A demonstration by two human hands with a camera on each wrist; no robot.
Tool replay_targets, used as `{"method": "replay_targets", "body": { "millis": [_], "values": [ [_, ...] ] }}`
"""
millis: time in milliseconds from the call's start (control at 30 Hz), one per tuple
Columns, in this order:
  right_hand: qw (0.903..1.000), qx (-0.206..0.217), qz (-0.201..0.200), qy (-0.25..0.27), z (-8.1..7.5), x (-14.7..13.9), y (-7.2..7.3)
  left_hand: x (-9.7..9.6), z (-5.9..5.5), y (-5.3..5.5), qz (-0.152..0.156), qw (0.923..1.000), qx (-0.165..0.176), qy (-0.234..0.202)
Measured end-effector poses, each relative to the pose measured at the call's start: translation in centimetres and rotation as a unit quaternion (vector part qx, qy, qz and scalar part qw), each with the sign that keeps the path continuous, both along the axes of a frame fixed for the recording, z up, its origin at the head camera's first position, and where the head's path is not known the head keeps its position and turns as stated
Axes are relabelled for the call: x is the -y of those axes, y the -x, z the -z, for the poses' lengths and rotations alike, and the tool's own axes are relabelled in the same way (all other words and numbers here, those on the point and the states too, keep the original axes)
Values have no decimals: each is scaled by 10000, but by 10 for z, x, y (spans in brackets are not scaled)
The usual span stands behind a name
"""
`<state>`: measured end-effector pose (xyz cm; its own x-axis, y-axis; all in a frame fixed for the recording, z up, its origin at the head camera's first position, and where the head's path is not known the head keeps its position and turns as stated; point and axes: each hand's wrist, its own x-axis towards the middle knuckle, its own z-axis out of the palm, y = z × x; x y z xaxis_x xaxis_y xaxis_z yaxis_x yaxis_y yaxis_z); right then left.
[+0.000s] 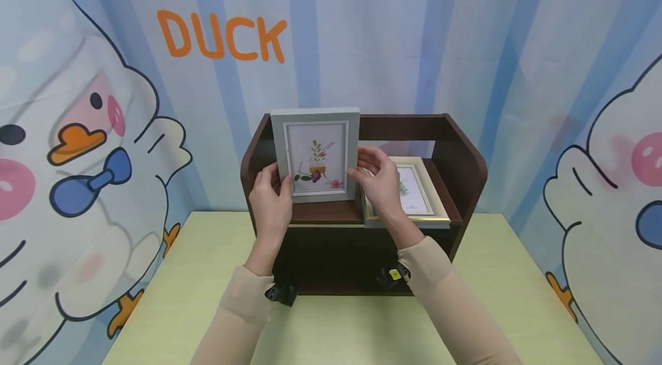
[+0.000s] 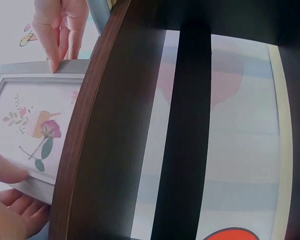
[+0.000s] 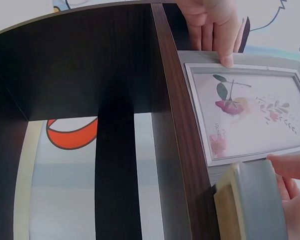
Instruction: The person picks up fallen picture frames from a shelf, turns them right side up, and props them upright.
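Note:
A light grey picture frame (image 1: pixel 316 116) with a flower print stands nearly upright over the left part of a dark brown shelf unit (image 1: pixel 331 212). My left hand (image 1: pixel 271 204) grips its lower left edge, thumb on the front and fingers behind. On the opposite side my right hand (image 1: pixel 380 181) pinches the frame's right edge, thumb also in front. The left wrist view shows the left thumb (image 2: pixel 9 171) along the frame's border. Beneath my right hand, a cream and gold picture frame (image 1: pixel 433 189) with a leaf print lies face up on the shelf, partly covered by that hand.
The shelf unit has raised side panels (image 1: pixel 460 169) and a back rail (image 1: pixel 403 126). It stands on a pale yellow-green table (image 1: pixel 217 250). Behind hangs a blue striped curtain (image 1: pixel 362 26) printed with ducks.

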<state>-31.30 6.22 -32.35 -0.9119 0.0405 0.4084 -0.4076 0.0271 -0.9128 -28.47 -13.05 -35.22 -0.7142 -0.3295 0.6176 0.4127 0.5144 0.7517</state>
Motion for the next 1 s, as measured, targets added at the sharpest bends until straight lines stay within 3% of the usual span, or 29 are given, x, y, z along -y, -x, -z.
{"method": "replay_targets", "body": {
  "millis": [500, 1000],
  "values": [
    [9999, -31, 120, -88, 0, -1, 5, 1, 3, -4, -91, 9998, -187, 22],
    [9992, -286, 230, -162, -9, -5, 2, -1, 8, -5, -361, 9974, -611, 126]
  ]
}}
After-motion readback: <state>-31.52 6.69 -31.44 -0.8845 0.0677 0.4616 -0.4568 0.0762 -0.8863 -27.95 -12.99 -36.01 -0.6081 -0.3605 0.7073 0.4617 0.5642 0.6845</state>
